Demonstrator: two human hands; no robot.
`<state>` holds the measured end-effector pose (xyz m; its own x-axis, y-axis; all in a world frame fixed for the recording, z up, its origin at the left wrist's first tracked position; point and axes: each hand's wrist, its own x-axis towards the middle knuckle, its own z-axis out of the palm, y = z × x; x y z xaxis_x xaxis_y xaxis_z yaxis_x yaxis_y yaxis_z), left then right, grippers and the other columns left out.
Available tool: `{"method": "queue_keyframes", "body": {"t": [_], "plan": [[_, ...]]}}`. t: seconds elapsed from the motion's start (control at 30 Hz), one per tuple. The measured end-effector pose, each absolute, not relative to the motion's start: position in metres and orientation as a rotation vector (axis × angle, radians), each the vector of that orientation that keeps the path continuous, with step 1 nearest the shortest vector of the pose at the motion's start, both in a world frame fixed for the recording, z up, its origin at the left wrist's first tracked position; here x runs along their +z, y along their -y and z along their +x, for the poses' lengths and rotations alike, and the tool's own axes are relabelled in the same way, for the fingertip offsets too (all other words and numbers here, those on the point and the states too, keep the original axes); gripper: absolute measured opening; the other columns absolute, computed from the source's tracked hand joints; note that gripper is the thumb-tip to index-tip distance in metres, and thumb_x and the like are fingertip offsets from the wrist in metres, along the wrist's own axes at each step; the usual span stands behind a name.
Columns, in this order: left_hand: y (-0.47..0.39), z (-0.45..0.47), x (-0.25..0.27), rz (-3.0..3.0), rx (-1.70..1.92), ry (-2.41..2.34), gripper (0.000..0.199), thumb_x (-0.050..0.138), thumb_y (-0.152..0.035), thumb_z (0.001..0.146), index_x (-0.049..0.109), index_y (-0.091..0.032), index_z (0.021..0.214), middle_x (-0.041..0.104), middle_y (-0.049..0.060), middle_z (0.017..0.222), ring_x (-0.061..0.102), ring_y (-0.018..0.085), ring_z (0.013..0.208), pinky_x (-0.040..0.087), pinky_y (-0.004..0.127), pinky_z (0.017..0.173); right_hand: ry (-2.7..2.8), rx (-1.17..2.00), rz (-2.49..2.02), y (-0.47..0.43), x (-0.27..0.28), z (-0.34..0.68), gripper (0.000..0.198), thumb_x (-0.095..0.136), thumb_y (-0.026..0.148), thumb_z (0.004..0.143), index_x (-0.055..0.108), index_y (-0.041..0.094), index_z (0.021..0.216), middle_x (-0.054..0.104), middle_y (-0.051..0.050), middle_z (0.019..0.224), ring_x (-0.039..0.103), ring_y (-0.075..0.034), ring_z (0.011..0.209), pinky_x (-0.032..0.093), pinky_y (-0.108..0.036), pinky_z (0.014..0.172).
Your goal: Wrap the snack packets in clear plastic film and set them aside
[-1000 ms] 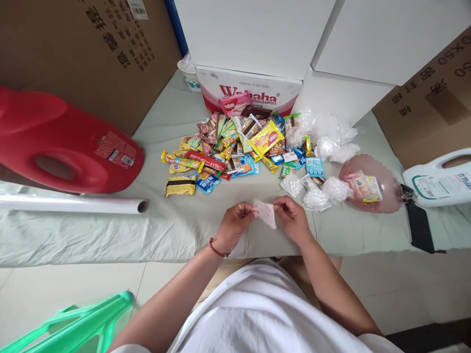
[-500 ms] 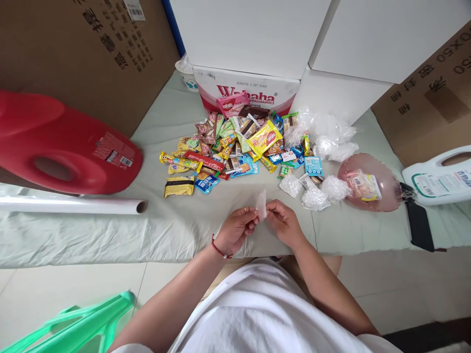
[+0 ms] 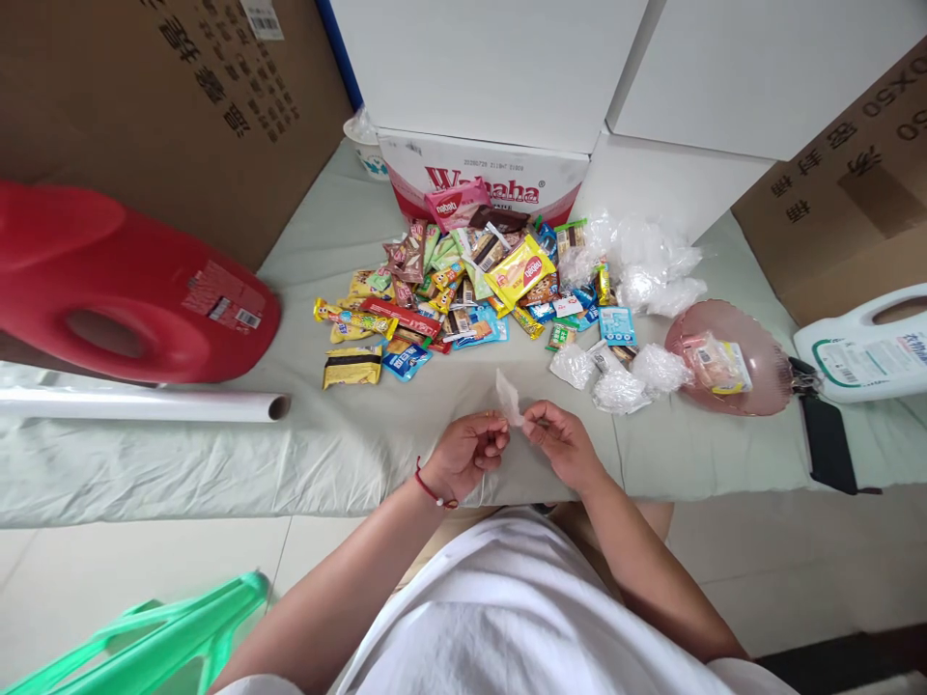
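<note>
A small clear plastic bag point(image 3: 509, 398) stands up between my hands over the near part of the cloth-covered surface. My right hand point(image 3: 565, 444) pinches its lower right edge between thumb and fingers. On the other side, my left hand point(image 3: 470, 452) has its fingers curled, with thumb and forefinger closed at the bag's lower left edge. A red cord bracelet circles my left wrist. Just beyond my hands lies a heap of wrapped snacks point(image 3: 521, 275) in many colours. Several crumpled clear plastic bags point(image 3: 621, 391) lie to the right of the heap.
A pink translucent bowl point(image 3: 677, 333) with wrapped snacks, a black phone point(image 3: 828, 444) and a white bottle point(image 3: 861, 352) are at right. At left lie a red jug point(image 3: 166, 338) and a white roll point(image 3: 145, 403). Boxes point(image 3: 492, 68) stand behind; a green stool point(image 3: 145, 642) is below.
The plastic bag has tilted to the left at its top. My left fingertips have shifted slightly down it, and my right hand has moved a little lower.
</note>
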<state>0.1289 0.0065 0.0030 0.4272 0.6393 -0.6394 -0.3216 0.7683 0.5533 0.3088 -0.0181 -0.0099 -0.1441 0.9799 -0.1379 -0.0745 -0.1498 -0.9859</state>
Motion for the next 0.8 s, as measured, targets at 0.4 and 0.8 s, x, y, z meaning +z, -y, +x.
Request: {"method": "queue_keyframes", "body": {"t": [0.4,0.8], "plan": [[0.002,0.135,-0.008,1.172,1.012,-1.097,0.022,0.072,-0.042,0.087,0.069,-0.021,0.080,0.064,0.000,0.078,0.055,0.015,0.075,0.044,0.029,0.074,0.713,1.736,-1.112,0.018,0.000,0.309,0.032,0.086,0.042,0.072,0.064,0.020,0.077,0.057,0.003,0.067,0.040,-0.009,0.056,0.031,-0.024,0.054],[-0.011,0.120,0.003,0.502,0.981,-0.887,0.048,0.090,-0.049,0.071,0.054,-0.021,0.085,0.074,0.005,0.100,0.069,0.020,0.099,0.058,0.038,0.089,0.820,1.538,-1.222,0.013,-0.003,0.341,0.039,0.083,0.053,0.075,0.067,0.025,0.097,0.066,-0.004,0.095,0.058,-0.016,0.079,0.053,-0.029,0.067]]}}
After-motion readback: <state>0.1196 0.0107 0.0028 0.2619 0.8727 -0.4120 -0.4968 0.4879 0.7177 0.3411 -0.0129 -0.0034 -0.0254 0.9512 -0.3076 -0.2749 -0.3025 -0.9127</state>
